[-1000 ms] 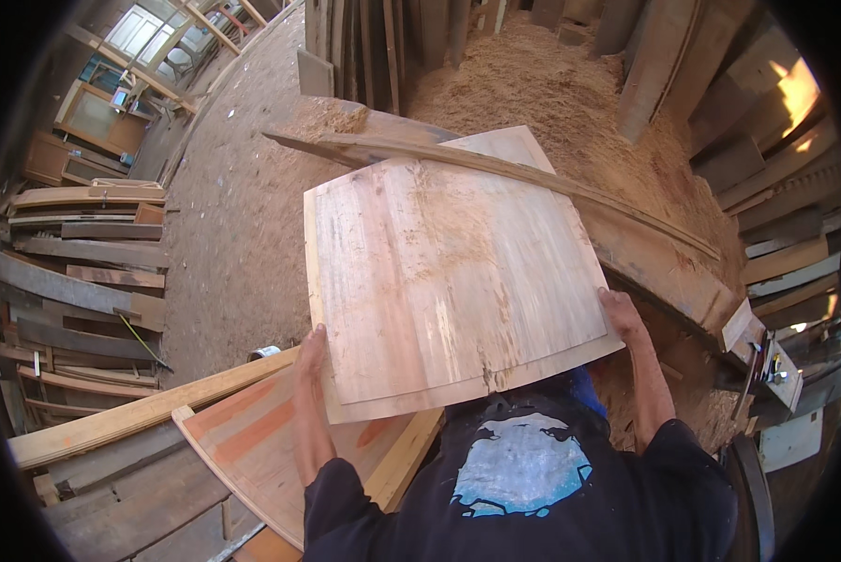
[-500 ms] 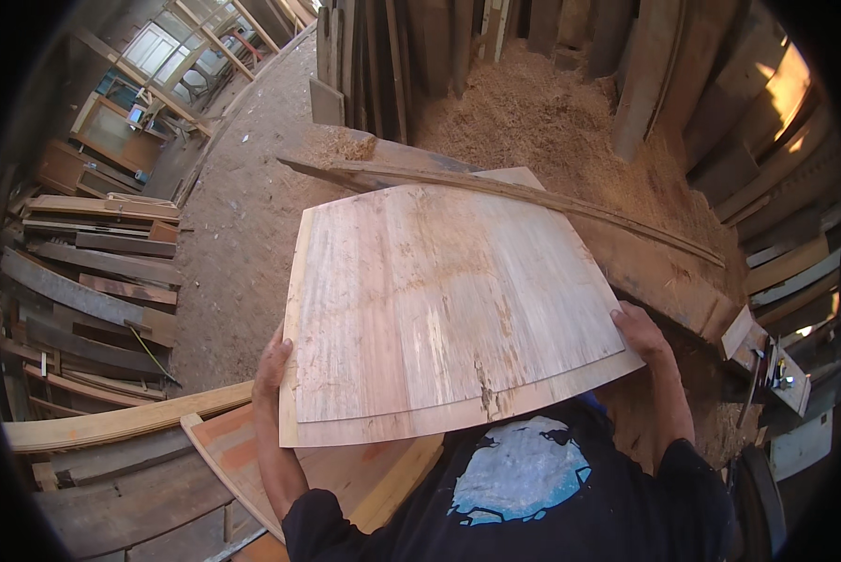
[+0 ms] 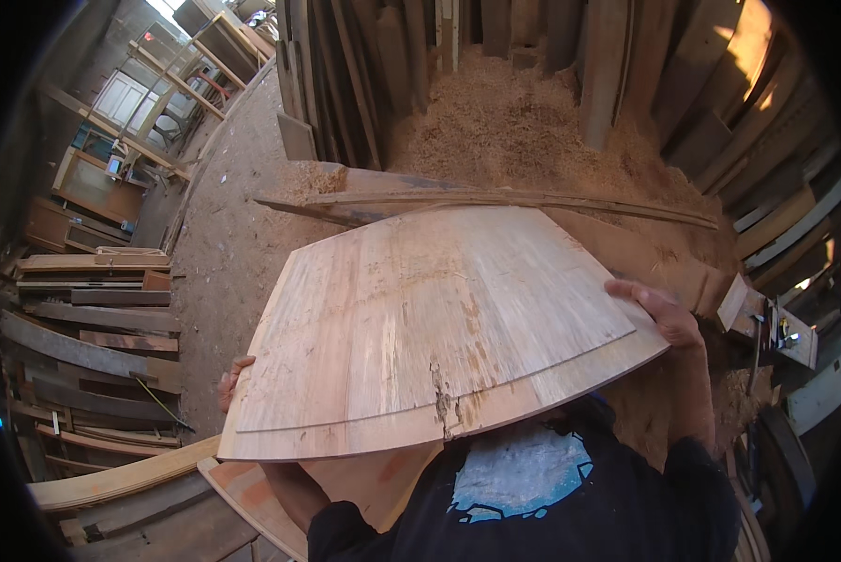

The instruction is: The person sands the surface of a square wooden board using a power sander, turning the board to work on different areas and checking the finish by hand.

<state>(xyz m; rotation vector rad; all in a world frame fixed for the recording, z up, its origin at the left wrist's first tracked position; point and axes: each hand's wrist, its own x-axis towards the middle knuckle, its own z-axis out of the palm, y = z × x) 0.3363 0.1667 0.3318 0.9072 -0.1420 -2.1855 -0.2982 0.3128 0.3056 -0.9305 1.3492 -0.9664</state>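
Two pale wooden panels, one on top of the other, are held up in front of my body. Streaked and worn, with a dark split near its close edge, the upper panel [image 3: 383,318] covers most of the lower panel [image 3: 331,443], which shows as a strip along the near side. My left hand [image 3: 234,382] grips their left edge, its fingertips over the rim and the rest behind the wood. At the right edge, my right hand [image 3: 662,311] is closed around the panels, fingers lying on the top face and the thumb out of sight.
Beyond the panels lies a long plank [image 3: 514,199] on a sawdust-strewn wooden surface. Sawdust [image 3: 509,122] is heaped between upright boards [image 3: 336,84]. Stacked timber [image 3: 102,318] lines the left, and another panel [image 3: 261,492] lies below my left arm.
The panels have tilted and swung, their near left corner moving left and down. My left hand has moved left and lower, while my right hand has shifted up and right along the edge.
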